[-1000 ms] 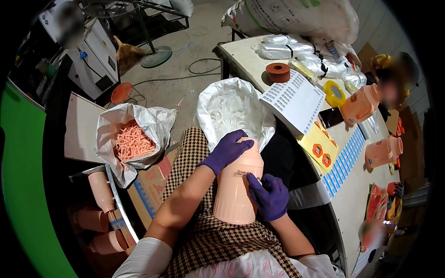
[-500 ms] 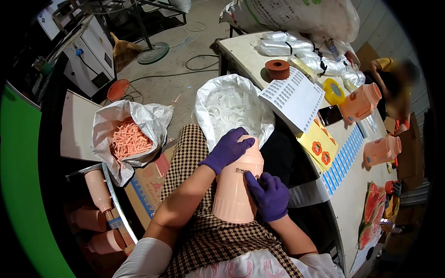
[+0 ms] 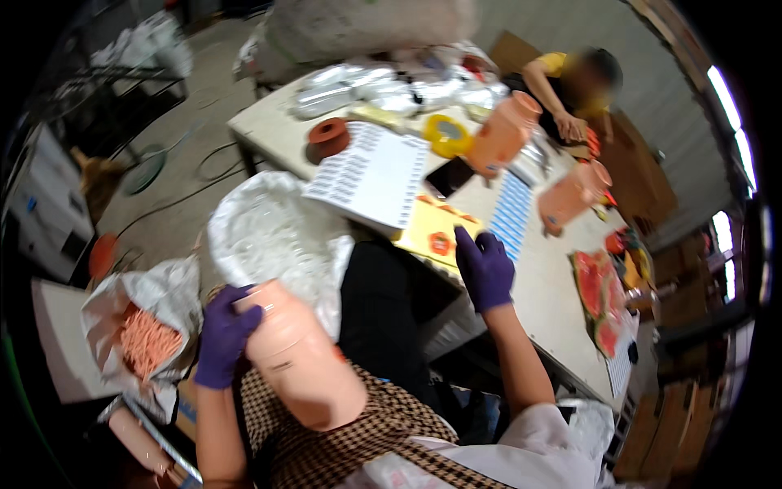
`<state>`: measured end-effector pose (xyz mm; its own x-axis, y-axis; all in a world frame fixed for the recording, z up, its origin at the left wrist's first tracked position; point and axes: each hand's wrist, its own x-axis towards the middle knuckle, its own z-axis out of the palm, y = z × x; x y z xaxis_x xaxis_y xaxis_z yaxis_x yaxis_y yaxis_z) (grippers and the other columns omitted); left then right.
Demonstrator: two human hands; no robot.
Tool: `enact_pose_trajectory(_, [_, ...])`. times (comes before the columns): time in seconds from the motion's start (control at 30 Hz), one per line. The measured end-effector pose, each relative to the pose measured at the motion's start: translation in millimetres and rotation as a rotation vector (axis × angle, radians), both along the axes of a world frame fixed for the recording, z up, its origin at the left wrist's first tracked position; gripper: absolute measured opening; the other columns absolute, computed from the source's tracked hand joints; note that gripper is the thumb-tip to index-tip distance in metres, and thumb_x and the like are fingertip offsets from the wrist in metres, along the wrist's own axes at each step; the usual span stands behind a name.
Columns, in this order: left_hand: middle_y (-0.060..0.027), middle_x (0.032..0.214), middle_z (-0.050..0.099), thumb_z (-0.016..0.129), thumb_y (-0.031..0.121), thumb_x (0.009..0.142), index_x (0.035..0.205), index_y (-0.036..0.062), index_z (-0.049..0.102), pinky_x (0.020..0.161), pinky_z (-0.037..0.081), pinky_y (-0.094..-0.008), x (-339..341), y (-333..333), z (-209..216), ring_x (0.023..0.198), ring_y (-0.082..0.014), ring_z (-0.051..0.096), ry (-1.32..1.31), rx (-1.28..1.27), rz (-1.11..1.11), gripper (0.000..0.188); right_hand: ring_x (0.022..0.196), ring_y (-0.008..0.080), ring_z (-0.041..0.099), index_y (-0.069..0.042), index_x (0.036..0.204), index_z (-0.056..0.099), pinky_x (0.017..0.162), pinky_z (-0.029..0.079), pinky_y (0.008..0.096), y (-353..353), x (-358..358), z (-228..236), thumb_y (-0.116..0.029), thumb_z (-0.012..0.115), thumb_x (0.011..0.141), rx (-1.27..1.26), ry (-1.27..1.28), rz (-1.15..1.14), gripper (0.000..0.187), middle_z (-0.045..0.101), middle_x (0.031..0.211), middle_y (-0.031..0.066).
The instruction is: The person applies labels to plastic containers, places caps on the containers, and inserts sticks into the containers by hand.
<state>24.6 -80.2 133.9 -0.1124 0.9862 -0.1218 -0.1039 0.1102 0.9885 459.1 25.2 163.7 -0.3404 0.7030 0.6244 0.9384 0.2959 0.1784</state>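
Note:
A peach plastic thermos shell (image 3: 309, 363) lies tilted across my lap, its neck toward the upper left. My left hand (image 3: 224, 334), in a purple glove, is wrapped round that neck. A small dark label shows on the shell's side, and a red-orange patch is at its right edge. My right hand (image 3: 486, 269), gloved in purple too, is raised over the table's near edge with its fingers stretched out. It is nearest to a yellow sticker sheet (image 3: 432, 230) with red-orange flower stickers and a blue-and-white label sheet (image 3: 511, 213). Motion blurs the picture.
On the table (image 3: 542, 306) are a white label sheet (image 3: 371, 171), brown tape roll (image 3: 329, 137), yellow tape roll (image 3: 445, 134), phone (image 3: 449, 177) and two peach jugs (image 3: 503, 134). Sacks hold clear rings (image 3: 273, 232) and peach pieces (image 3: 149, 338). A co-worker (image 3: 562, 90) sits beyond.
My right hand has left the shell and moved up and right to the sticker sheets. My left hand keeps the neck, with the shell now tilted more. The view has swung right.

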Motion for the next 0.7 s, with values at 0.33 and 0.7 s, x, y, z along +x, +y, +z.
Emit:
enact_pose_trajectory(0.33, [-0.0193, 0.117, 0.068, 0.088, 0.012, 0.064, 0.086, 0.0061, 0.068, 0.101, 0.049, -0.0444, 135, 56, 99, 0.112, -0.0337, 0.065, -0.411, 0.709, -0.672, 0.03, 0.13, 0.0228, 0.052, 0.0, 0.135, 0.056, 0.11, 0.042, 0.04, -91, -31, 8, -0.021, 0.084, 0.078, -1.275, 1.093, 0.923, 0.066, 0.054, 0.145, 0.0118])
enact_pose_trajectory(0.7, [-0.0096, 0.114, 0.067, 0.068, 0.004, 0.094, 0.112, 0.0015, 0.069, 0.094, 0.051, -0.0312, 104, 5, 17, 0.107, -0.016, 0.063, -0.103, 0.296, -0.149, 0.018, 0.08, 0.0087, 0.059, -0.008, 0.125, 0.061, 0.067, 0.05, 0.0272, -107, 331, -63, -0.014, 0.074, 0.092, 0.002, 1.081, -0.283, 0.036, 0.062, 0.093, 0.0014])
